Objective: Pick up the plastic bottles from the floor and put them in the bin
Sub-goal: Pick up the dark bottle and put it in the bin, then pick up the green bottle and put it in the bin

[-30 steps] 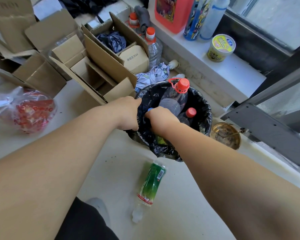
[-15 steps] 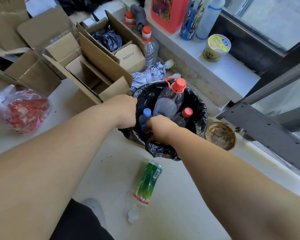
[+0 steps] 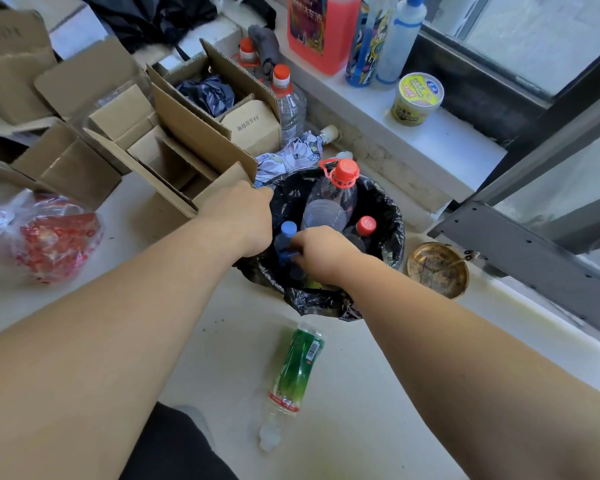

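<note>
- My left hand (image 3: pixel 246 216) rests at the left rim of the round bin lined with a black plastic bag (image 3: pixel 392 216); the fingers curl over the liner's edge and out of sight, so I cannot tell how tightly they close or whether they pinch the plastic.
- My right hand (image 3: pixel 321 252) reaches inside the bin, knuckles up, fingers bent down among the bottles; it touches a small clear bottle with a blue cap (image 3: pixel 286 233), but whether it has hold of that bottle I cannot tell, as the fingertips are hidden.
- Inside the bin: a large clear plastic bottle with a red cap and red carry-ring (image 3: pixel 333 199), standing tilted toward the far rim, and a dark bottle with a red cap (image 3: pixel 365 227) just right of my right hand.
- On the pale floor (image 3: pixel 194 341), near the bin's front edge and between my forearms: a clear plastic bottle with a green label (image 3: pixel 293 372), lying on its side, neck pointing toward me.
- Left of the bin: open brown cardboard boxes (image 3: pixel 174 140); one flap touches my left hand.
- Far left: a clear bag with red contents (image 3: pixel 49 237).
- Right of the bin: a round brass-coloured dish (image 3: pixel 437 268) on the floor.
- Beyond the bin: a white window ledge (image 3: pixel 447 143) bearing a yellow-labelled tub (image 3: pixel 417 98).
</note>
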